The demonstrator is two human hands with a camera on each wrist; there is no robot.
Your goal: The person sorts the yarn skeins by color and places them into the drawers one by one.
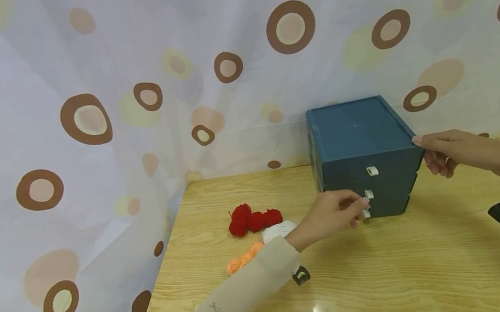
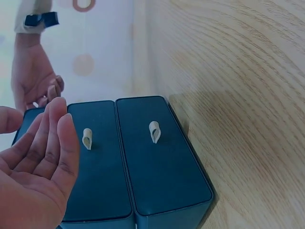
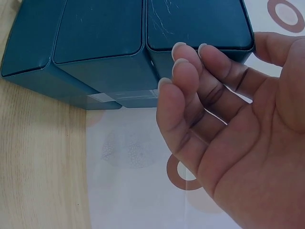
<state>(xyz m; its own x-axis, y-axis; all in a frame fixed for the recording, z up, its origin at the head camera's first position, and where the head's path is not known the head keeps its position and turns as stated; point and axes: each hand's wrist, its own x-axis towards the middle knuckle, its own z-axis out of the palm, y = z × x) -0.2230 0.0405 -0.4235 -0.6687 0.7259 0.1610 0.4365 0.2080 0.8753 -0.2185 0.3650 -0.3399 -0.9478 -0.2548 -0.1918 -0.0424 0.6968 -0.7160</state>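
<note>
A dark blue drawer box (image 1: 354, 130) with three stacked drawers and white pull tabs stands on the table. My left hand (image 1: 334, 213) hovers before its front, beside the lower pull tabs, fingers loosely bent. In the left wrist view the left hand (image 2: 40, 162) holds nothing, and two pull tabs show to its right, one being the lowest drawer's tab (image 2: 155, 132). My right hand (image 1: 460, 151) grips the box's top right front corner, thumb on the top edge. In the right wrist view the fingers of the right hand (image 3: 238, 114) curl beside the box's side wall.
Red yarn balls (image 1: 255, 220), a white yarn ball (image 1: 278, 230) and orange yarn balls (image 1: 245, 258) lie on the wooden table (image 1: 363, 277) left of the box, partly behind my left forearm. A spotted curtain (image 1: 225, 34) hangs behind the table and along its left side.
</note>
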